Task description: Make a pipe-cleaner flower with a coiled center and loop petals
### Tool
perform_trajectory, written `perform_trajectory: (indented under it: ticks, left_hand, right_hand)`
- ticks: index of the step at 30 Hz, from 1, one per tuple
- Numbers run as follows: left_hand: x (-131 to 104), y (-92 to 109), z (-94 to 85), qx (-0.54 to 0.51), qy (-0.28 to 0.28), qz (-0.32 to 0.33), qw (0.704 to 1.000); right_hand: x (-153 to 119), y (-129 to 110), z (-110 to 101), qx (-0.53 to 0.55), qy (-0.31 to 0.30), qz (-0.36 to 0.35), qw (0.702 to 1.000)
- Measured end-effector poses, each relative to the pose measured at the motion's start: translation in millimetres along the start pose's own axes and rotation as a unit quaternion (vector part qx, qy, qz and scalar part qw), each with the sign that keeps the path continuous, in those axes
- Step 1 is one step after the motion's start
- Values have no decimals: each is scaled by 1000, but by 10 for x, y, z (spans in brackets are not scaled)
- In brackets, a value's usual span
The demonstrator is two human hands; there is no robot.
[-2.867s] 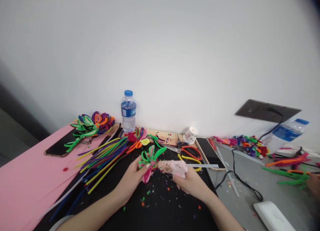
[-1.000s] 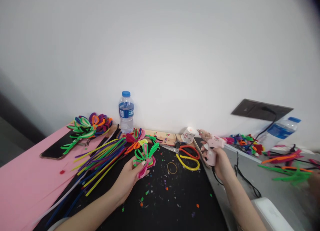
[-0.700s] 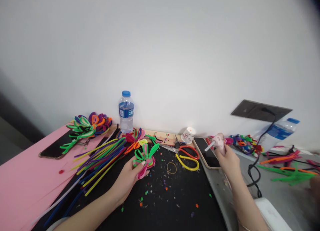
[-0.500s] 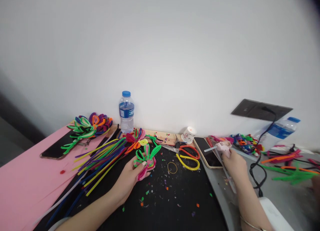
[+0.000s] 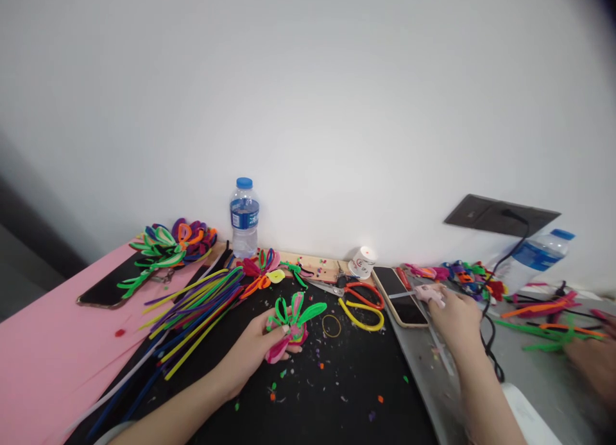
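My left hand (image 5: 262,345) pinches a pink and green pipe-cleaner flower (image 5: 294,328) over the black mat (image 5: 337,381). On the right, my right hand (image 5: 451,313) is closed on a small pale pink glue gun (image 5: 430,294), low beside the phone (image 5: 402,297). A translucent stick (image 5: 402,295) sticks out from the gun toward the phone. Scissors with red and yellow handles (image 5: 363,307) lie between my hands, near a thin rubber band (image 5: 331,326).
Pipe cleaners (image 5: 197,310) lie at the left by a water bottle (image 5: 244,219). A paper cup (image 5: 362,262) stands by the wall. Farther right are a black cable (image 5: 491,329), a second bottle (image 5: 539,256) and another person's hand (image 5: 590,355) near green pipe cleaners (image 5: 553,336).
My left hand and the flower have moved slightly right and down. My right hand has lowered the glue gun a little. Another person's hand has come farther in at the right edge.
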State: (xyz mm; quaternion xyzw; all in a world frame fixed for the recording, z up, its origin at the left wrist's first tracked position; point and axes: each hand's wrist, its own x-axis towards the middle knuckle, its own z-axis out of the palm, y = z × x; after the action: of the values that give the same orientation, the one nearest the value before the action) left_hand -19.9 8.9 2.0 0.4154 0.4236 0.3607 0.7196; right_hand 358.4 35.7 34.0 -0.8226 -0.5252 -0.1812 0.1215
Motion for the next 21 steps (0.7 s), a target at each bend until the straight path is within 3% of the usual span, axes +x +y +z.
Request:
perform_trajectory:
  ticks: [2, 4, 8, 13, 21]
  left_hand:
    - [1, -2, 3, 6, -9, -3, 1000]
    - [3, -2, 6, 9, -15, -2, 1000]
    - [9, -1, 4, 12, -18, -4, 1000]
    - [20, 9, -1, 32, -38, 0, 999]
    - [8, 70, 13, 37, -36, -10, 999]
  right_hand:
    - [-51, -239, -177, 100, 91, -53, 989]
    - [-105, -537, -355, 202, 113, -135, 963]
    - [-164, -1125, -529, 325, -40, -264, 908]
    - [-116, -1640, -351, 283, -169, -356, 874]
    - [-10, -2110, 89, 257, -190, -364, 875]
